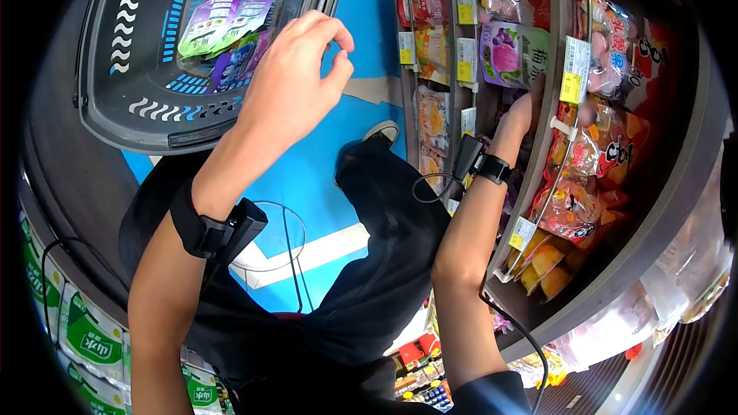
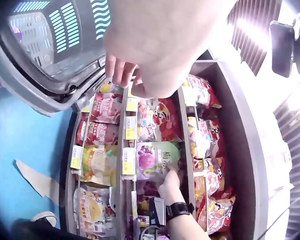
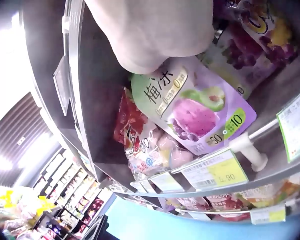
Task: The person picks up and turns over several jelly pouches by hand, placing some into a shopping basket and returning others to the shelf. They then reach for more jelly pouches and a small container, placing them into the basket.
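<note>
My right hand (image 1: 520,114) reaches into the middle shelf tier and grips one end of a purple and green pouch (image 1: 503,54) with a pink drink pictured on it. In the left wrist view, a digit of that hand (image 2: 169,186) lies over the pouch's (image 2: 149,161) edge. The right wrist view shows the hand over the pouch's (image 3: 200,115) green top, its fingertips hidden. My left hand (image 1: 296,69) hangs loosely curled and holds nothing, overlapping the basket's near side in the head view. Inside the dark grey basket (image 1: 115,132) lie purple and green pouches (image 1: 209,27).
Bagged sweets (image 1: 576,204) fill the neighbouring tiers behind rails with price tags (image 1: 575,69). A curved grey shelf edge (image 1: 653,253) runs along the right. Blue floor (image 1: 338,127) shows between basket and shelves. Green and white packs (image 1: 88,338) stand at lower left.
</note>
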The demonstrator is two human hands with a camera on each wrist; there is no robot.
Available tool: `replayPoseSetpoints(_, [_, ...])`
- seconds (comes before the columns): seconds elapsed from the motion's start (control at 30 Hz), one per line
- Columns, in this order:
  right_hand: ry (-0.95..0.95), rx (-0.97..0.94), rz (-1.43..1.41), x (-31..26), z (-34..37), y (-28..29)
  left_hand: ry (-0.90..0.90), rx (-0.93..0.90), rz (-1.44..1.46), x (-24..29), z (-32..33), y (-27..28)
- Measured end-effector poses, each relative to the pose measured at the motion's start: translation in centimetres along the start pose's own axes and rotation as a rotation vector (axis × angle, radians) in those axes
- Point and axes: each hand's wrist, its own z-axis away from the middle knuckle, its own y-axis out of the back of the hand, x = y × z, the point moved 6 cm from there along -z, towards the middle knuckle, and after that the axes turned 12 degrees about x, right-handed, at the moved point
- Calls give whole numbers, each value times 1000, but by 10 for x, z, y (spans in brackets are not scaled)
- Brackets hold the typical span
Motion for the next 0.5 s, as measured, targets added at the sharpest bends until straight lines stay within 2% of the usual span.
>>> replayPoseSetpoints(0.1, [25, -17, 28, 16, -10, -5, 133, -67, 57, -5, -2, 0])
replayPoseSetpoints(0.17, [-11, -65, -25, 25, -13, -11, 98, -94, 59, -7, 0, -2])
replayPoseSetpoints(0.23, [-72, -111, -55, 5, -2, -13, 100, -131, 69, -9, 2, -5])
replayPoseSetpoints(0.33, [23, -80, 439, -5, -6, -13, 106, -176, 61, -10, 1, -6])
replayPoseSetpoints(0.5, [90, -77, 411, -13, -5, -11, 167, -206, 61, -18, -3, -4])
